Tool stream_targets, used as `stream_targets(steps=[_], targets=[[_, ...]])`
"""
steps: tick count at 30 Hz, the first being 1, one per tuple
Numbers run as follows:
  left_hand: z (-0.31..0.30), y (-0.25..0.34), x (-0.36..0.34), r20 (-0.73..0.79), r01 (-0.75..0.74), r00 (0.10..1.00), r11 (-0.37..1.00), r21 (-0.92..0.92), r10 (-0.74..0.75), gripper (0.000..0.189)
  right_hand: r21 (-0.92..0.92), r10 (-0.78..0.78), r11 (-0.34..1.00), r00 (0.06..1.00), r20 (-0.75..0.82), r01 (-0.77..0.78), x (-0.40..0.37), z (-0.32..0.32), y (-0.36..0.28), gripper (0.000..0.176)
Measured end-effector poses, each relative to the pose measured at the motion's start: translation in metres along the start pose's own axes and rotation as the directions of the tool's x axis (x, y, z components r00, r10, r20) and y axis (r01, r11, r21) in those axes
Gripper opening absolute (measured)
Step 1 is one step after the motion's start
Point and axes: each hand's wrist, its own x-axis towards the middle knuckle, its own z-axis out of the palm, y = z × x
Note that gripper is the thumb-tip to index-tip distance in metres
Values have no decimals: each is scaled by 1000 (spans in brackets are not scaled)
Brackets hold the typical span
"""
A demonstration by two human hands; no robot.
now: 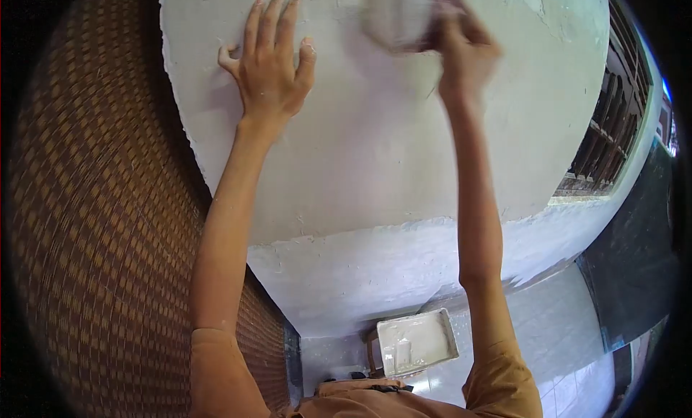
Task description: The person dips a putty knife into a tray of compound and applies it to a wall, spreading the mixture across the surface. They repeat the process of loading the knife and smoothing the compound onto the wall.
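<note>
My left hand lies against the plastered wall, its fingers stretched out and pale residue on the fingertips. To its right, my right hand is closed on the edge of a flat, pale putty scraper. Motion smears both the hand and the scraper, which overlaps the upper part of the wall. A greyish coat covers most of this surface, with an uneven lower border above a whiter band.
A brown woven-patterned surface runs along the left. Below, a rectangular container of whitish paste stands on the tiled floor. To the right are a barred window opening and a dark sheet.
</note>
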Motion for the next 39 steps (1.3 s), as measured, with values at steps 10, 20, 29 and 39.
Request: stream_targets(steps=[10,20,29,39], targets=[[2,3,0,19,27,999,998,50,-28,66,45,17,999,987,-158,-10,-8,-17,-19,24],[5,-4,-2,26,19,999,997,69,-21,67,61,67,997,942,-328,-50,-4,-36,-10,23],[1,-2,1,21,5,1000,999,38,-6,65,-128,75,988,994,-77,-84,-37,-8,-4,28],[2,0,0,22,7,1000,1000,-9,-7,65,-47,33,998,999,-37,-34,-35,24,-10,31]])
